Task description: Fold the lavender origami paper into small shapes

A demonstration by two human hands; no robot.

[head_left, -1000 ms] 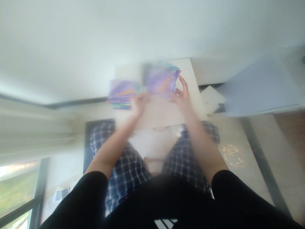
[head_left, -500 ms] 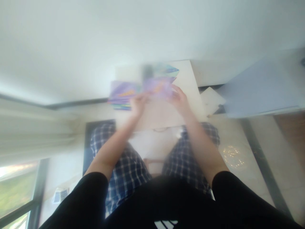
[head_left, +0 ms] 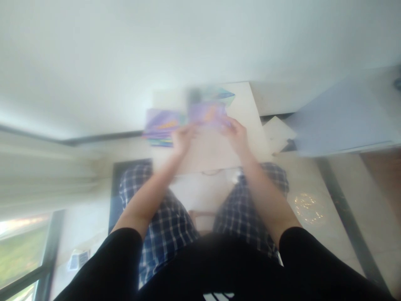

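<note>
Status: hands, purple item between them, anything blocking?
Right hand pinching purple item at its right; left hand by its left, grip blurred. Purple stack left of that hand; nothing clearly blocking.

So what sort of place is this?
Probably a room in a home, though the picture is blurred: a window, what looks like a pale curtain and a small white table suggest it.

A pile (head_left: pixel 160 125) is set at the left of the table (head_left: pixel 213 152). To its right, a packet (head_left: pixel 205 113) is held between left hand (head_left: pixel 182 139) and right hand (head_left: pixel 235 131); behind it, another packet (head_left: pixel 227 95) seems to be laid, though blurred. The table is backed by a wall (head_left: pixel 200 42).
</note>
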